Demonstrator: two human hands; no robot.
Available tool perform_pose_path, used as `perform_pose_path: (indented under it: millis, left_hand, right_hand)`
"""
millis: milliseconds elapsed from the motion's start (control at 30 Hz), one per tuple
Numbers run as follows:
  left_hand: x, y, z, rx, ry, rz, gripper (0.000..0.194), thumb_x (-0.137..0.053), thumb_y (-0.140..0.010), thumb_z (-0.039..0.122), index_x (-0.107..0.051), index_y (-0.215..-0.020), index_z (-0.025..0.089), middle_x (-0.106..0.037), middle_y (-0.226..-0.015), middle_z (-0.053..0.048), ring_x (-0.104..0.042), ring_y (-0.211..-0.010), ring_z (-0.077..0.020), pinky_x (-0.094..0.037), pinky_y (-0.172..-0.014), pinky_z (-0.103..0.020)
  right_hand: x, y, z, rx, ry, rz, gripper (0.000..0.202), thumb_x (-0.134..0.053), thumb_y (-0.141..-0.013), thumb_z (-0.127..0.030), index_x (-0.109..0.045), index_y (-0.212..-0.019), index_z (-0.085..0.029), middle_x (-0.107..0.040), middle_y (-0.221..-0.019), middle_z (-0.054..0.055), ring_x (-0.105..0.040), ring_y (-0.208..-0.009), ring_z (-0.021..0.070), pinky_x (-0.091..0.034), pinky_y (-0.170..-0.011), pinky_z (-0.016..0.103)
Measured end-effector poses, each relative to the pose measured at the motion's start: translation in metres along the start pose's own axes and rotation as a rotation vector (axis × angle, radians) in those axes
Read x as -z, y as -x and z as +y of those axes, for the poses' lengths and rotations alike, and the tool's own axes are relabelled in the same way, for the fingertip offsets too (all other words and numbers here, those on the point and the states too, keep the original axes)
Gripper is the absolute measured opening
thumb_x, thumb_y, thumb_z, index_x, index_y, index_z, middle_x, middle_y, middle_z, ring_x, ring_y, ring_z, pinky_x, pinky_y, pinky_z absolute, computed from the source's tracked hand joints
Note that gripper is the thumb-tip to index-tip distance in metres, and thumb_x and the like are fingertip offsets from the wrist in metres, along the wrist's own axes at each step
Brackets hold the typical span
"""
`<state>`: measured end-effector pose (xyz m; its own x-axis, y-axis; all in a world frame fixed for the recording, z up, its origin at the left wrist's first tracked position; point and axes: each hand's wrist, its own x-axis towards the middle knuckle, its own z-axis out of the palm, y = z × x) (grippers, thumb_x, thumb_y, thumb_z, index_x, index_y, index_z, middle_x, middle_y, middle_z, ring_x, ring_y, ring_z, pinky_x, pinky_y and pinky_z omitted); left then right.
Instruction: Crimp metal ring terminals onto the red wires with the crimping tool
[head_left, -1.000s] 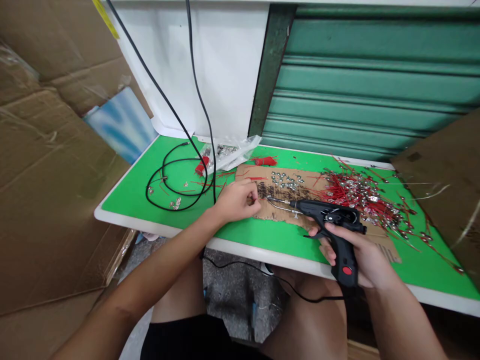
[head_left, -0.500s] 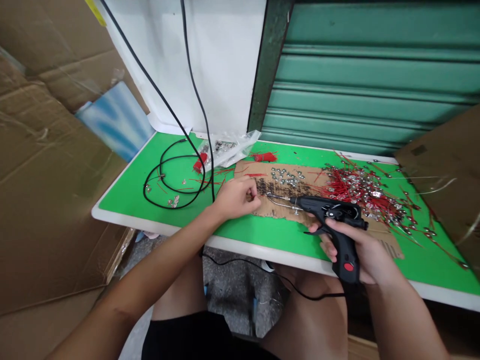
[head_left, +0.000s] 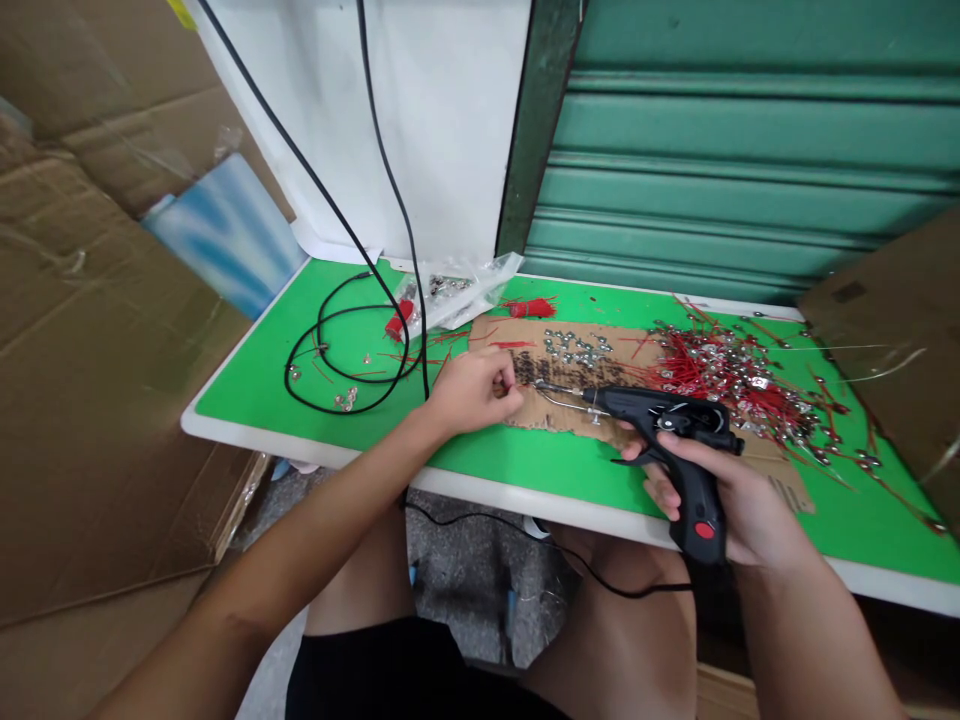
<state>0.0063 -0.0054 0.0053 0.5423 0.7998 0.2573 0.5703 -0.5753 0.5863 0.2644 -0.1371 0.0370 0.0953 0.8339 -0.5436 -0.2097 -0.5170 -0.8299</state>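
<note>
My right hand (head_left: pixel 739 505) is wrapped round the grip of a black soldering gun (head_left: pixel 664 415) with a red button near its base. The gun's thin metal tip points left, over a scorched piece of cardboard (head_left: pixel 540 420). Just left of that tip, my left hand (head_left: pixel 476 390) is closed in a pinch at the cardboard's edge; whatever lies between its fingers is too small to make out. Beyond the tip, small metal contacts (head_left: pixel 577 347) lie loose on the cardboard. To the right spreads a heap of red wires with metal pieces on their ends (head_left: pixel 727 375).
Black cable (head_left: pixel 352 412) lies coiled on the green tabletop (head_left: pixel 247 390) at left, with two strands rising. Behind are a clear plastic bag (head_left: pixel 480 290) and a red wire bundle (head_left: pixel 532 308). Large cardboard (head_left: pixel 97 400) flanks the left, and a green shutter (head_left: pixel 712 150) stands behind.
The soldering gun and my right hand have shifted very slightly to the right in view. My left hand keeps its pinch in nearly the same place.
</note>
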Motion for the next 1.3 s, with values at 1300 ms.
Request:
perform_pose_path:
  millis: [1300]
  left_hand:
    - [-0.001, 0.001, -0.001, -0.006, 0.068, 0.028, 0.006, -0.064, -0.072, 0.016, -0.059, -0.071, 0.018, -0.064, -0.076, -0.001, -0.058, -0.072, -0.0153, -0.041, -0.065, -0.026]
  right_hand:
    - [-0.006, 0.006, -0.006, -0.044, 0.032, 0.012, 0.052, -0.090, -0.058, -0.058, -0.078, -0.085, -0.015, -0.051, -0.048, -0.002, -0.047, -0.040, 0.0103, -0.034, -0.036, 0.019]
